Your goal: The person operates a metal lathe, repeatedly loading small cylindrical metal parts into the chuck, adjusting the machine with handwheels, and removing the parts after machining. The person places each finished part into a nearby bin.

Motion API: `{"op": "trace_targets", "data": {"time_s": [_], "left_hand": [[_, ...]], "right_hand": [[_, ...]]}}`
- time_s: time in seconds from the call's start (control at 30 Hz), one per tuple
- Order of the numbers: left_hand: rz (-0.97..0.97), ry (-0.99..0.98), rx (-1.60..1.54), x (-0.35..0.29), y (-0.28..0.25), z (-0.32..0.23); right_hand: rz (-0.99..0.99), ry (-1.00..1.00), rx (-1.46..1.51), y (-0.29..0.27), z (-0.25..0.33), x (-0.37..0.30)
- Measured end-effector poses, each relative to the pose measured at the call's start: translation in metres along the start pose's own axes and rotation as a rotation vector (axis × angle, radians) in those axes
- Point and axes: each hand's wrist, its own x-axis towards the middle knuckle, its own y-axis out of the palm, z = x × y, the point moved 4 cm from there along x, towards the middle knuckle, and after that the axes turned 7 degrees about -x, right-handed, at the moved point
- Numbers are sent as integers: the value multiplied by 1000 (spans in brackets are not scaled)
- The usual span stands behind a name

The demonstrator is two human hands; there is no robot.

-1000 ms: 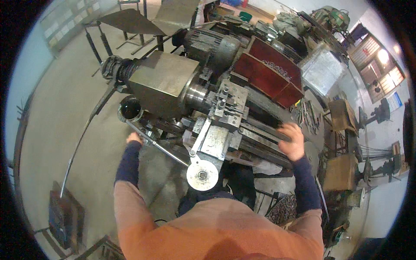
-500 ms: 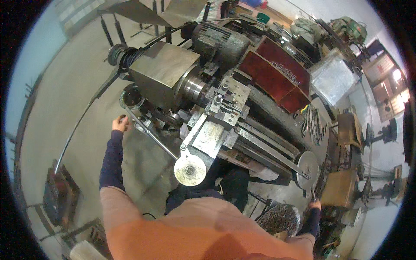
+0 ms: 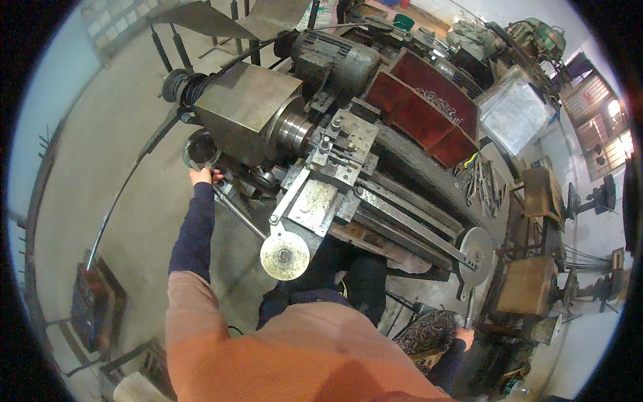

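A small metal lathe-like machine with a boxy headstock [image 3: 244,97] and a tool slide [image 3: 348,151] stands in front of me. My left hand [image 3: 205,175] is closed around the upper end of a long metal lever [image 3: 241,216], just below a round dark cup [image 3: 201,149]. The lever's lower end reaches a pale round disc [image 3: 284,255] at the front of the slide. Down at the right, my right hand [image 3: 465,335] grips the end of a handle [image 3: 470,307] that hangs below a larger grey disc [image 3: 475,258].
Behind the bed lies a red tray [image 3: 418,107] with small metal pieces. Several wrenches [image 3: 483,184] rest to its right. A motor [image 3: 335,60] sits at the back. A container of metal shavings [image 3: 429,331] is near my right arm, and a dark pedal-like box [image 3: 94,301] stands far left.
My left hand has moved right and up onto the lever's upper end. My right hand has moved left and down with the handle, which has swung the same way.
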Motion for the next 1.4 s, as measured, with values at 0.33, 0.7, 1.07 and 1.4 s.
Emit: {"op": "trace_targets", "data": {"time_s": [0.33, 0.7, 1.07, 1.4], "left_hand": [[-4, -37, -56, 25, -5, 19], [123, 332, 374, 22, -8, -4], [70, 181, 189, 31, -7, 3], [63, 284, 113, 48, -10, 18]], "right_hand": [[-39, -90, 58, -6, 4, -16], [-153, -157, 10, 16, -9, 44], [-175, -201, -111, -4, 17, 160], [-160, -73, -22, 1, -1, 21]]}}
